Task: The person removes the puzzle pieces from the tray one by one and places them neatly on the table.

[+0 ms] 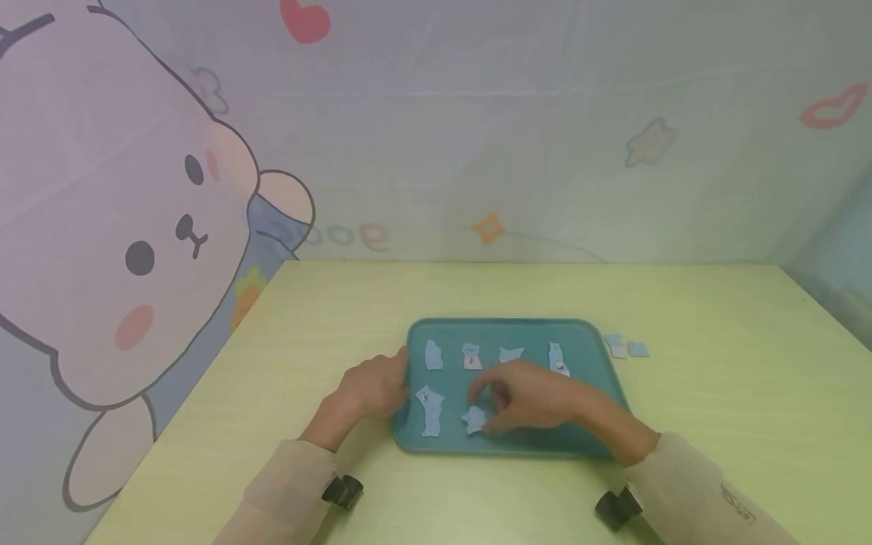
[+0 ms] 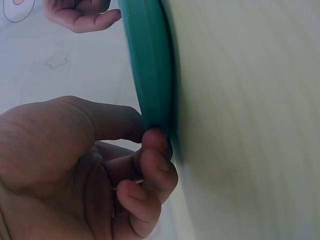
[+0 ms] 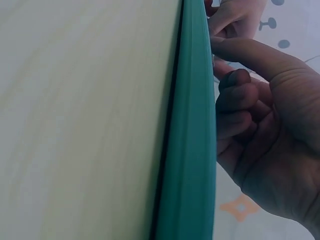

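1. left hand (image 1: 373, 387): thumb and curled fingers pinch the left rim of a tray (image 1: 591, 357), teal, smooth-walled, rectangular with rounded corners, lying flat on the desk (image 1: 708, 393).
2. right hand (image 1: 534, 395): arched loosely above the tray, thumb and forefinger held apart and bare palm showing between; a small jagged piece (image 1: 473, 419) lies on the tray at the thumb tip, contact uncertain.
3. other pieces: pale blue, flat and irregular in outline; one long and ragged (image 1: 431, 412) in the front row, four in the back row, including a curved one (image 1: 433, 354).
4. off the tray, just beyond its right edge: a few squarer scraps (image 1: 638, 348).
5. desk: pale yellow, wood-grained; behind it, a cloth backdrop (image 1: 545, 166) printed with a cartoon animal.
6. hidden or unclear: lower edge of the third back piece, covered by the right hand; front right corner of the tray, crossed by the forearm; right fingertips, partly masked by the rim in the right wrist view; marks on the pieces, too small to read.
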Demonstrator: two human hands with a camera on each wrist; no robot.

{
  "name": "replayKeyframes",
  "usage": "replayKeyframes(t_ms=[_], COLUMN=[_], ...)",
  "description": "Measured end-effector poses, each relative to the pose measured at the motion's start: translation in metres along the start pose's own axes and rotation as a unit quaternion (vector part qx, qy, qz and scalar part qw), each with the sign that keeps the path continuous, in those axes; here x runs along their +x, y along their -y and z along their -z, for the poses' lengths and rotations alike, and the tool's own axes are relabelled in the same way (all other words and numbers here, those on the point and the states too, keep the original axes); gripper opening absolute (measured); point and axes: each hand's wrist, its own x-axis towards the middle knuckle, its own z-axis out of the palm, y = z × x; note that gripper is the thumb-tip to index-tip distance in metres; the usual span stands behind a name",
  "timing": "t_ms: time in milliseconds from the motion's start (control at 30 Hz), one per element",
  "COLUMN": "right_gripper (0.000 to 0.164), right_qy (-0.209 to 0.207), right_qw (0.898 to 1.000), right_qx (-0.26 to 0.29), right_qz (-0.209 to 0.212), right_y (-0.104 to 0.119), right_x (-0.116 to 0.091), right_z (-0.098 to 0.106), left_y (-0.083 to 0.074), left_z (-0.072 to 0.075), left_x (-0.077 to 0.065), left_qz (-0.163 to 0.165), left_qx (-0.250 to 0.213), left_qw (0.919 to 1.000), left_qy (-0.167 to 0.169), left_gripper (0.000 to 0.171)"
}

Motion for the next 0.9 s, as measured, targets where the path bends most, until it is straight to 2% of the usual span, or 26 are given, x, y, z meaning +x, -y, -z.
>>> replayKeyframes(t_ms=[600,900], right_gripper=[0.028,0.028], right_qy=[-0.016,-0.032], right_qw=[0.999,0.999], right_qx=[0.032,0.038], right_qz=[-0.021,-0.016], right_y=[0.003,0.004], right_x=[-0.016,-0.025], right_z=[0.01,0.017], left_y=[0.0,0.001], left_z=[-0.003,-0.005], left_x=[0.001,0.002], left_qz=[-0.004,-0.002], left_qx=[0.001,0.003], left_qw=[1.0,1.0], left_qy=[-0.002,-0.006], left_gripper=[0.065,0.065])
